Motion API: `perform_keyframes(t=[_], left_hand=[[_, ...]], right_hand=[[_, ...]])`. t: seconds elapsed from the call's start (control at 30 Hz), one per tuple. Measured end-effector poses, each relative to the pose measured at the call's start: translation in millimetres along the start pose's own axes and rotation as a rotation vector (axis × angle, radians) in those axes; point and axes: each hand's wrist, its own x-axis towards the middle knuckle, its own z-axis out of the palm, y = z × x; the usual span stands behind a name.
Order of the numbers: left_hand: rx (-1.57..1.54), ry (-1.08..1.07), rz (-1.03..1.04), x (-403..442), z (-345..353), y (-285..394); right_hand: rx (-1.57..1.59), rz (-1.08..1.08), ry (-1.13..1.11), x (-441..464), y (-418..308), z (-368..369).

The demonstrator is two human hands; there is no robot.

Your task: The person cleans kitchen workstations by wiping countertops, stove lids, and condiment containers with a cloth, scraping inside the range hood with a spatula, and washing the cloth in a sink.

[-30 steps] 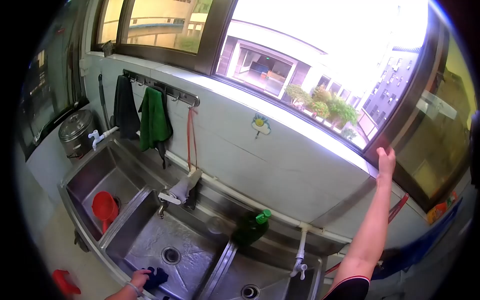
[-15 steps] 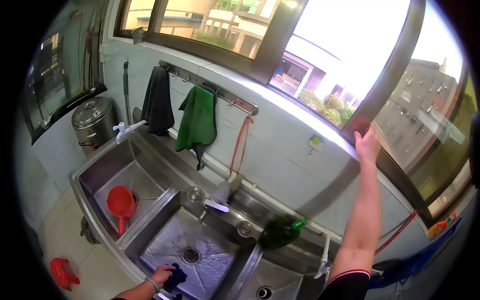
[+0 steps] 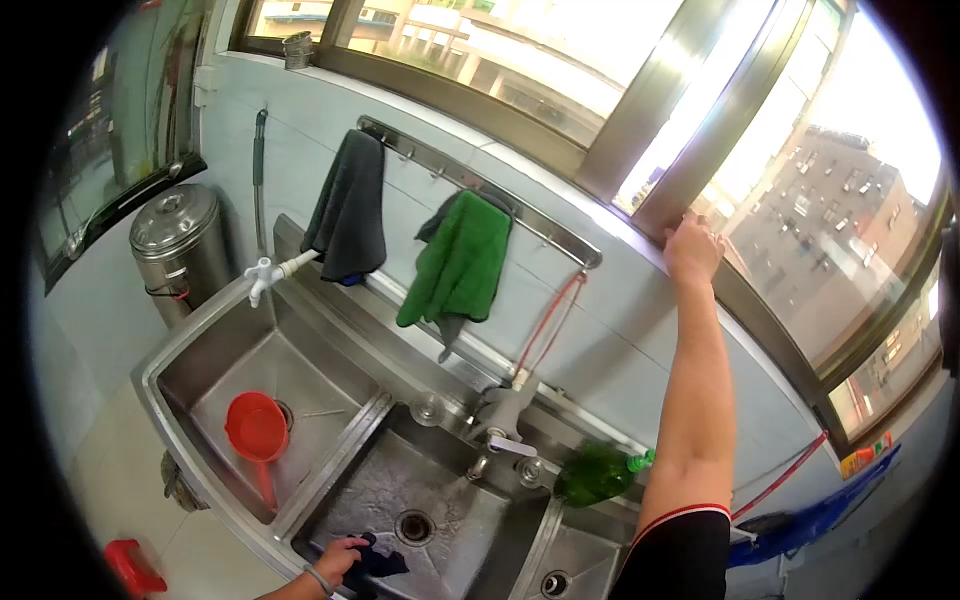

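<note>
My right hand (image 3: 694,250) reaches up to the sliding window frame (image 3: 668,205), its fingers bent against the frame's edge. Only a narrow gap shows between this frame and the one left of it. Low in the view, my left hand (image 3: 341,556) grips a dark blue cloth (image 3: 378,560) over the front part of the middle sink (image 3: 455,530). Water runs from the faucet (image 3: 480,466) into that sink.
A red dipper (image 3: 257,428) lies in the left sink (image 3: 200,372). Green (image 3: 462,258) and grey (image 3: 350,205) towels hang from a hook rail (image 3: 560,240). A green bottle (image 3: 595,474) stands behind the sinks. A steel canister (image 3: 176,232) is at left.
My right hand and the window frame have moved left, and the window opening has narrowed. The view has shifted too. My left hand still holds the dark cloth over the sink.
</note>
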Motion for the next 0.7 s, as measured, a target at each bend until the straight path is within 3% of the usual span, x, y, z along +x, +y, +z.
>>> perform_keyframes(t=[0.23,0.3,0.47,0.5,0.57,0.63,0.7], left_hand=[[-0.052,-0.011,-0.068,-14,-16,48],[-0.016,-0.060,0.012,-13,-20,50],[0.092,-0.209,0.123,-27,-10,78],[0.022,-0.273,0.122,-21,-12,74],[0.012,-0.300,0.117,-16,-8,76],[0.010,-0.273,-0.004,-31,13,106],[0.005,-0.266,-0.026,-20,29,110]], right_hand=[[-0.017,-0.009,-0.011,5,-54,-15],[-0.027,-0.014,-0.070,7,-59,-20],[0.366,-0.078,0.006,-3,-36,28],[0.458,-0.096,0.051,-25,-32,25],[0.587,-0.153,0.412,-124,-44,-3],[0.846,-0.087,0.378,-244,-58,-18],[1.163,-0.009,0.330,-377,-74,14]])
